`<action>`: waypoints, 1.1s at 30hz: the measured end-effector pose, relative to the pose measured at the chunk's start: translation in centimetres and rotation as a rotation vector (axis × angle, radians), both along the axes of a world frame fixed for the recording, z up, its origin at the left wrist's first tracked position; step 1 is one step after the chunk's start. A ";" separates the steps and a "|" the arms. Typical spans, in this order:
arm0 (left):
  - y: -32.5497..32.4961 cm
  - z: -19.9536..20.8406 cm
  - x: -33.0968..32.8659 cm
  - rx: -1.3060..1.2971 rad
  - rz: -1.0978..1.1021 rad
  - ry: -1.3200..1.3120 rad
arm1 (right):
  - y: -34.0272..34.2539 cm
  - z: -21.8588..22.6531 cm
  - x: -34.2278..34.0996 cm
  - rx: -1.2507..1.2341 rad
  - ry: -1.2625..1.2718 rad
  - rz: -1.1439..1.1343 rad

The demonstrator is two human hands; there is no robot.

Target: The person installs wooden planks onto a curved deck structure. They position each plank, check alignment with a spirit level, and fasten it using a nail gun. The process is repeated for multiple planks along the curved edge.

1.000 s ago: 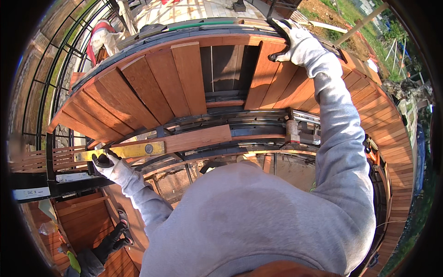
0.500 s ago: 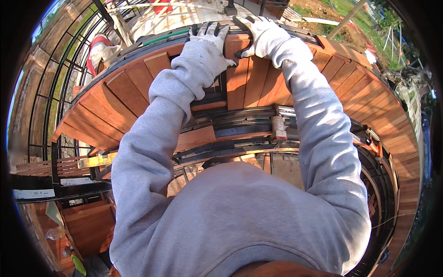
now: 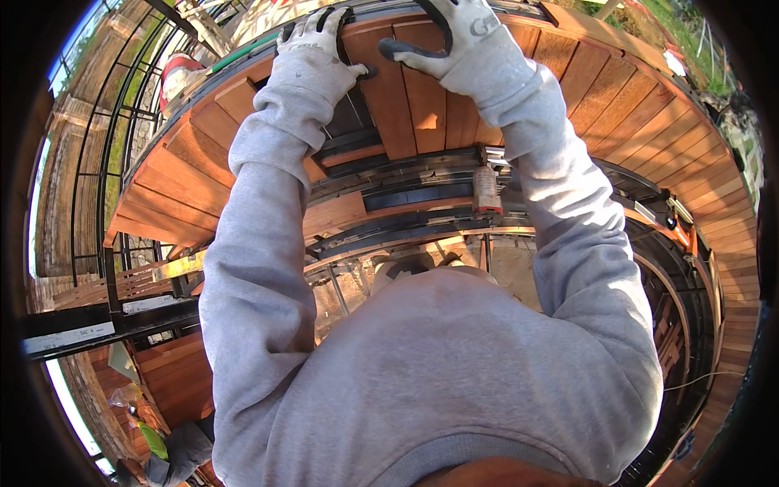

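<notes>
Both my hands wear white gloves with black fingertips. My left hand (image 3: 312,57) is at the far edge of the curved wooden decking, its fingers spread and thumb apart. Beside its thumb lies a reddish-brown plank (image 3: 385,101), next to a gap showing the black metal frame (image 3: 349,122). My right hand (image 3: 471,40) is open over the planks to the right. Its fingers curve at the far edge and its thumb points left, over the plank. Whether the fingertips touch the wood I cannot tell.
Fitted planks (image 3: 625,97) curve away right. A pale cylindrical container with a red base (image 3: 487,191) stands on the inner frame, near a loose wood piece (image 3: 333,213). At left are a yellow bar (image 3: 180,265) and black beams (image 3: 69,321). Something orange (image 3: 682,234) sits at right.
My hands appear higher in the picture and farther apart, the left shifted left. The right fingers now curve more. The whole view has shifted, with the planks between the hands appearing turned.
</notes>
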State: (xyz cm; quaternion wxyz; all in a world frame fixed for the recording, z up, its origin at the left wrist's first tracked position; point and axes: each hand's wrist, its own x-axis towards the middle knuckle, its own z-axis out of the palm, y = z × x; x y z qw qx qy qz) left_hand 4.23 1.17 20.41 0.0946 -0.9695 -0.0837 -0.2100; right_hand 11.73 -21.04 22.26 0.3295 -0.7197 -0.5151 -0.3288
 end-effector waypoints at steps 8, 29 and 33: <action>0.2 -1.1 0.7 0.013 -0.023 -0.055 | -18.1 -18.7 -10.8 -0.696 0.561 -0.519; -0.7 0.0 0.3 -0.021 0.048 0.052 | -17.9 -21.5 -6.6 -1.085 0.638 -0.436; -0.7 0.2 0.0 -0.042 0.039 0.044 | -19.7 -21.3 -7.4 -0.723 0.639 -0.404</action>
